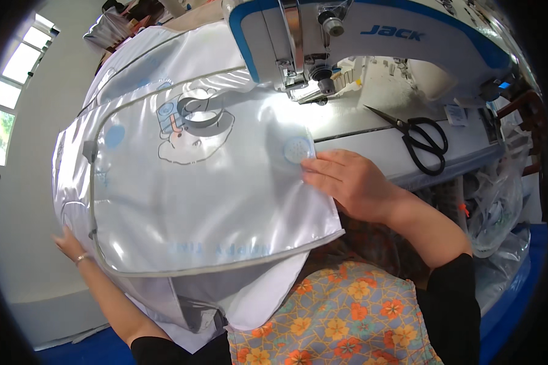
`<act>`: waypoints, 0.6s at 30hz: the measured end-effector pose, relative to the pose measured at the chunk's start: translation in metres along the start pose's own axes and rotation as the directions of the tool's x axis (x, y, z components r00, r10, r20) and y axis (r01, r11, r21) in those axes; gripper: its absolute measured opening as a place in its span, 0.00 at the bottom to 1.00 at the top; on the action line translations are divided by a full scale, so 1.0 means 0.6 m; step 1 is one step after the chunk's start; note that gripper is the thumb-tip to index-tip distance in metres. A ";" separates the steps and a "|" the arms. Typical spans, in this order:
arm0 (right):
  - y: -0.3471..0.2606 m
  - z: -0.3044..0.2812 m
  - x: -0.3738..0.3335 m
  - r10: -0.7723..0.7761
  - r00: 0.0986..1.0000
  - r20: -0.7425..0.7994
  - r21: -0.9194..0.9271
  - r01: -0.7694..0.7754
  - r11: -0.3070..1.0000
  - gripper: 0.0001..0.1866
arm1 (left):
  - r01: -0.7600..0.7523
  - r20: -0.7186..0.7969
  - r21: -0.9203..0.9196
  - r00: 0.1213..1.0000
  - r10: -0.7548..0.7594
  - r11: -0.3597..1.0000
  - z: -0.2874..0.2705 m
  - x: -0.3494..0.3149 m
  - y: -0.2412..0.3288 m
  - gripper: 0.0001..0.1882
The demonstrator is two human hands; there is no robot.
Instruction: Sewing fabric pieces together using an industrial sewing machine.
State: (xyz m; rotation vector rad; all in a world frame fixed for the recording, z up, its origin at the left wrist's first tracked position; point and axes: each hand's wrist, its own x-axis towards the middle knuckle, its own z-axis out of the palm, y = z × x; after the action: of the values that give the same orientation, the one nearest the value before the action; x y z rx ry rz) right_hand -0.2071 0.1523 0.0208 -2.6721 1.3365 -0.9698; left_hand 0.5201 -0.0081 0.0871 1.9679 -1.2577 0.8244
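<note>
A large glossy white fabric piece (225, 201) with a printed cartoon figure and blue motifs spreads across my front and hangs toward my lap. A grey zipper-like band runs around its front panel, with a small grey tab (89, 151) on the left side. My right hand (356, 182) pinches the panel's right edge beside a round dotted patch (298, 149); its thumb is hidden. By the fabric's far left edge, my left hand (72, 245) is small and slightly blurred, its fingers apart. A grey ring-shaped strip (201, 114) lies on the print.
A white and blue sewing machine (371, 36) stands over the fabric's far right edge, its lamp lit near the needle. Black-handled scissors (425, 137) lie on the machine table (371, 137) with blades pointing left. Clear plastic bags (499, 194) hang at the right.
</note>
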 end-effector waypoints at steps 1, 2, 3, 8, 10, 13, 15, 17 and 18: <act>-0.008 -0.007 -0.002 0.037 0.998 0.055 0.039 -0.039 0.998 0.18 | -0.219 -0.056 -0.210 0.976 0.212 0.953 -0.048 -0.001 0.097 0.29; -0.019 -0.015 -0.007 0.016 0.999 0.040 0.048 -0.018 0.999 0.18 | -0.405 -0.127 -0.257 0.914 0.385 0.878 -0.100 -0.003 0.205 0.27; -0.032 -0.023 -0.013 0.031 0.993 0.110 0.120 -0.044 0.992 0.19 | -0.392 -0.045 -0.586 0.889 0.455 0.709 -0.149 -0.036 0.313 0.27; -0.060 -0.025 -0.011 0.053 0.993 0.102 0.152 -0.068 0.986 0.20 | -0.344 -0.032 -0.939 0.142 0.989 0.019 -0.237 -0.310 0.731 0.20; -0.066 -0.020 -0.012 0.040 0.998 0.043 0.188 -0.048 0.981 0.19 | -0.491 -0.067 -0.868 0.256 0.964 0.071 -0.199 -0.383 0.795 0.20; -0.077 -0.016 -0.025 0.006 0.993 -0.121 0.301 0.031 0.953 0.17 | -0.430 0.058 -0.880 0.325 0.944 0.202 -0.146 -0.431 0.797 0.23; -0.079 -0.015 -0.037 0.174 0.962 -0.212 0.381 -0.083 0.921 0.18 | -0.431 -0.016 -0.885 0.403 0.915 0.175 -0.128 -0.438 0.786 0.23; -0.072 -0.011 -0.046 0.416 0.898 -0.144 0.468 -0.309 0.828 0.20 | -0.399 0.016 -0.895 0.420 0.907 0.201 -0.127 -0.437 0.777 0.23; -0.070 -0.006 -0.047 0.410 0.903 -0.125 0.477 -0.308 0.823 0.20 | -0.381 0.028 -0.902 0.422 0.906 0.205 -0.129 -0.436 0.777 0.24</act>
State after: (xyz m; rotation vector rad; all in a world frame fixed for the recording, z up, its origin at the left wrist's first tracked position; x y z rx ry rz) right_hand -0.1914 0.2005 0.0198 -1.9271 1.3759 -1.3523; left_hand -0.0135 0.0361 0.0148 0.7284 -2.4547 -0.1691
